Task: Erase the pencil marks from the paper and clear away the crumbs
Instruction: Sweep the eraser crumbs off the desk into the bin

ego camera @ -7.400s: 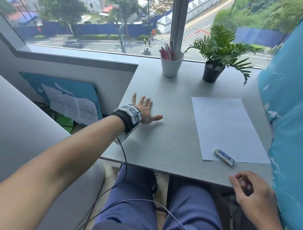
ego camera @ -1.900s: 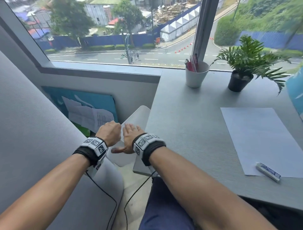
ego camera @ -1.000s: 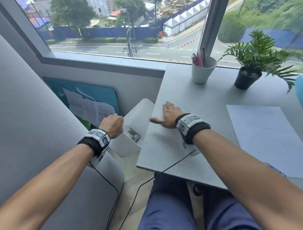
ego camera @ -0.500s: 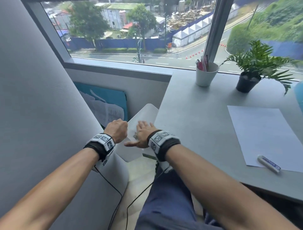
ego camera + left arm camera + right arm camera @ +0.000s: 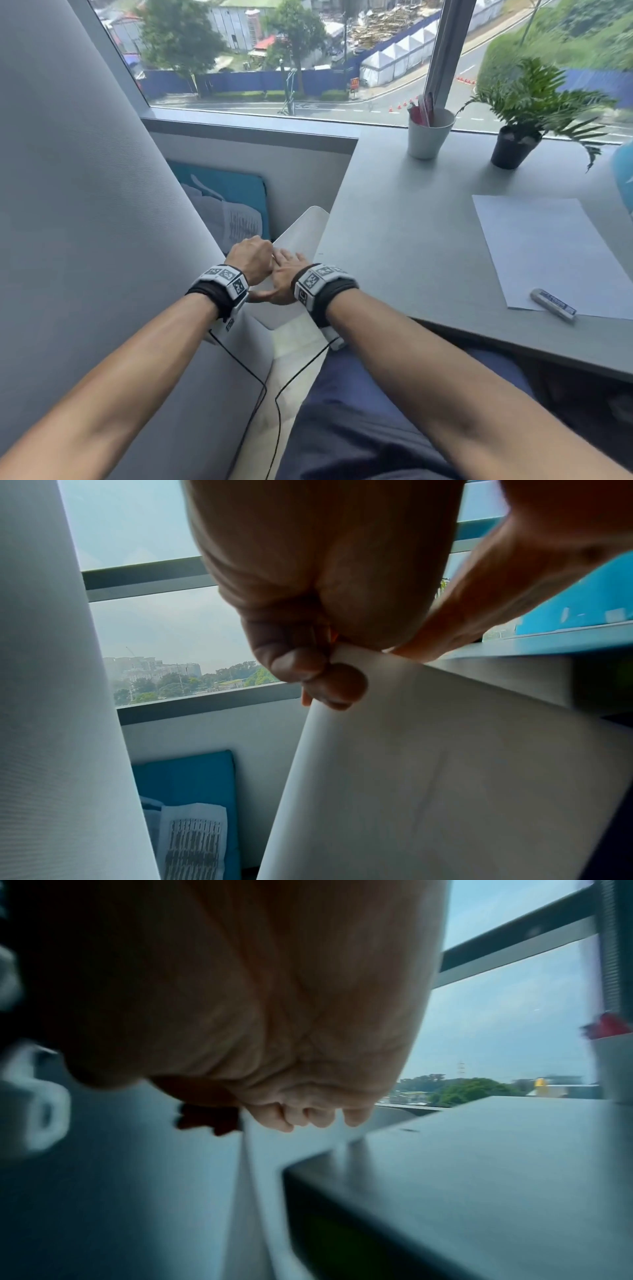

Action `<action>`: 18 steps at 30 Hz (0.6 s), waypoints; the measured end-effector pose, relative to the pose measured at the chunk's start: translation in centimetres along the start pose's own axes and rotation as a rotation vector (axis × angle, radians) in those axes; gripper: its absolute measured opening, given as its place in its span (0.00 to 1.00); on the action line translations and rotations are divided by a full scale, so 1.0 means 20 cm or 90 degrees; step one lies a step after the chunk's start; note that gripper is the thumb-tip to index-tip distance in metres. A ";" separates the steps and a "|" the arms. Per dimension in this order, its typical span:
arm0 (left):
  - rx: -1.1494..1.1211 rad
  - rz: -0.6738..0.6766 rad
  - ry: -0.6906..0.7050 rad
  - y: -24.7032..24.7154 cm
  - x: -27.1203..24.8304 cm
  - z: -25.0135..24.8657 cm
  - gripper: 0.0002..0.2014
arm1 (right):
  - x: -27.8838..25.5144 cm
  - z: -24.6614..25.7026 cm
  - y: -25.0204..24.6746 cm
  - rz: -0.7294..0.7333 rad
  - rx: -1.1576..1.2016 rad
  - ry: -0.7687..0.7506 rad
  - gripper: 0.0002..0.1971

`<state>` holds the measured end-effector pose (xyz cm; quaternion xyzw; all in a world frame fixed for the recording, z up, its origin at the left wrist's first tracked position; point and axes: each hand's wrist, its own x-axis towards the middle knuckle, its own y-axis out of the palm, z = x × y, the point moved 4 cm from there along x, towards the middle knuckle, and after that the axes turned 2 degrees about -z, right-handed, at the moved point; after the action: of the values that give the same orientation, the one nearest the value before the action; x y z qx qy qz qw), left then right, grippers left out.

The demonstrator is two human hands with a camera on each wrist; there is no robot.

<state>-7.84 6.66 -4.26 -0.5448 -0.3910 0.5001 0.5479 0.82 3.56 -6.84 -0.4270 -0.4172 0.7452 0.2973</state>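
Note:
A white sheet of paper (image 5: pixel 548 253) lies on the grey desk (image 5: pixel 411 240) at the right, and a white eraser in a blue-printed sleeve (image 5: pixel 553 305) rests on its near corner. My left hand (image 5: pixel 250 260) grips the rim of a white bin (image 5: pixel 301 226) held against the desk's left edge. In the left wrist view, thumb and fingers (image 5: pixel 325 680) pinch that rim of the bin (image 5: pixel 445 777). My right hand (image 5: pixel 284 277) hovers flat over the bin's mouth, just past the desk edge, and holds nothing. In the right wrist view, the fingertips (image 5: pixel 308 1118) point down beside the bin wall (image 5: pixel 260 1150).
A white cup of pens (image 5: pixel 430 135) and a potted fern (image 5: pixel 517 144) stand at the back by the window. A grey padded panel (image 5: pixel 85 205) rises on my left. A blue board with printed sheets (image 5: pixel 233 205) leans on the wall below the sill.
A second ago my right hand lay flat on the desk. It swept left off the edge and is now over the bin, next to my left hand, which kept its grip.

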 end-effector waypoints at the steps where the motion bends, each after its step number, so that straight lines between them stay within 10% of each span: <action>1: -0.002 -0.002 -0.004 0.00 -0.01 0.01 0.12 | -0.01 0.04 0.01 0.002 0.005 0.004 0.58; 11: -0.050 -0.019 0.004 0.08 -0.14 0.06 0.11 | -0.39 -0.72 -0.14 -0.081 0.011 0.318 0.63; 18: -0.055 -0.009 -0.010 0.15 -0.19 0.07 0.12 | -0.19 0.06 0.14 0.004 -0.054 0.023 0.62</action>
<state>-10.36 3.04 -6.68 -0.5611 -0.4206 0.4831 0.5243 1.24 -1.32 -7.42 -0.4540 -0.4413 0.7199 0.2842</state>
